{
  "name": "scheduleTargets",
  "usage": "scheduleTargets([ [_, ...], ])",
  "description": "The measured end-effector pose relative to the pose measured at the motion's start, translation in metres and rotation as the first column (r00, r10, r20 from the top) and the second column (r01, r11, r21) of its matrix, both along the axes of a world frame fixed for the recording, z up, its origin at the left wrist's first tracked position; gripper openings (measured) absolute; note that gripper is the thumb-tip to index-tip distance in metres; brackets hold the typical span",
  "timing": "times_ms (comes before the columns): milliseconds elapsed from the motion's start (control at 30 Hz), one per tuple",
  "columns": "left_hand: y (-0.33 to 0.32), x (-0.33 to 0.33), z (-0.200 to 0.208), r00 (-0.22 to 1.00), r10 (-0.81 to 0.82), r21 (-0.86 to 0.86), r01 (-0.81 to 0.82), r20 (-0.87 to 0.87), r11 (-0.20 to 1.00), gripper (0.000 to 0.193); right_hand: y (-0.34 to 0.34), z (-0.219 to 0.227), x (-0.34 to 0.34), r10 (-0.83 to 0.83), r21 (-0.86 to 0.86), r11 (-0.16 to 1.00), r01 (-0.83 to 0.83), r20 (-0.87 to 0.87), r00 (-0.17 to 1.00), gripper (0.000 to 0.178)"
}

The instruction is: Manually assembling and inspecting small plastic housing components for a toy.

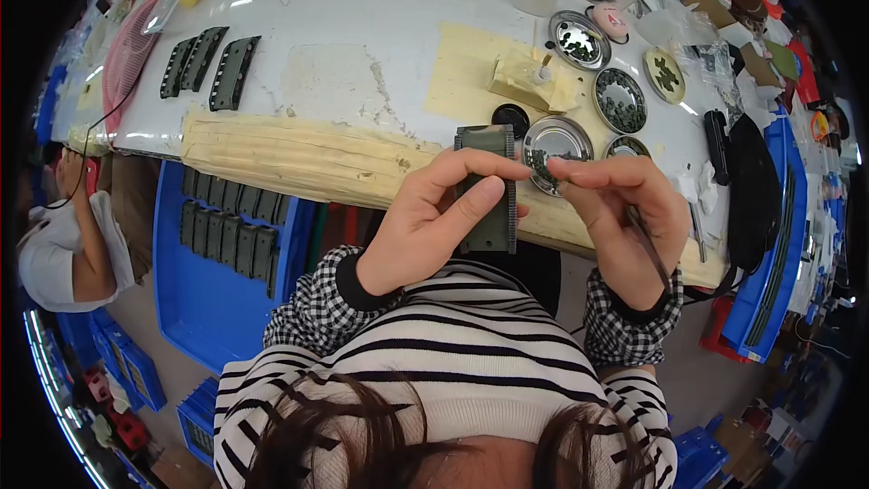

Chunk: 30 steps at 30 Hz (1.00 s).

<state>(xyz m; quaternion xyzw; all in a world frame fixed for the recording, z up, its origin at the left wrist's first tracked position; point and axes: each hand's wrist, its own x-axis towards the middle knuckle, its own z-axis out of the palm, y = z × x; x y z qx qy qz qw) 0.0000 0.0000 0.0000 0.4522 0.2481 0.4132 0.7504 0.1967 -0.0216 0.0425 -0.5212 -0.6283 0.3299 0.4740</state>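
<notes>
My left hand [425, 217] is closed around a dark green curved plastic part [490, 234] with toothed long edges, held upright over the table's front edge. Its thumb and index finger lie across the part's face. To the right, my right hand [629, 226] keeps a slim metal tool, apparently tweezers [648, 243], tucked against the palm. The right thumb and index fingertips come together near a round metal dish [587, 131] of small dark green pieces [543, 172]. Whether a tiny piece sits between those fingertips is too small to tell.
More metal dishes [644, 91] of small pieces stand at the right, beside a yellow block [520, 86] and a black cap [510, 116]. Similar green parts [233, 72] lie on the table and in a blue bin [195, 299]. A co-worker [77, 249] sits at the left.
</notes>
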Motion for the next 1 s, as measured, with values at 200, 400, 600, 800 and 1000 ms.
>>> scheduleTargets([
  [200, 0.000, 0.005, -0.010, 0.998, 0.069, 0.062, -0.069, -0.007, 0.996, 0.019, 0.001, -0.011, -0.017, 0.073, 0.036, 0.997, -0.074, 0.015, 0.997, 0.019],
  [400, 0.000, 0.002, -0.011, 0.982, 0.124, 0.129, -0.107, -0.139, 0.986, 0.018, 0.008, -0.017, -0.019, -0.005, 0.458, 0.875, -0.155, 0.328, 0.945, 0.025],
  [600, 0.000, 0.000, -0.014, 0.956, 0.191, 0.345, -0.107, -0.221, 0.933, 0.028, 0.005, -0.013, -0.014, -0.037, 0.479, 0.861, -0.172, 0.395, 0.918, 0.025],
  [800, -0.007, 0.003, -0.001, 0.967, 0.148, 0.329, -0.073, -0.209, 0.941, 0.073, 0.016, -0.006, 0.001, -0.036, 0.307, 0.950, -0.056, 0.285, 0.958, 0.024],
  [1000, -0.009, 0.006, -0.005, 0.925, 0.244, 0.463, -0.086, -0.292, 0.882, 0.067, 0.018, -0.013, -0.002, -0.008, 0.371, 0.921, -0.117, 0.318, 0.948, 0.024],
])
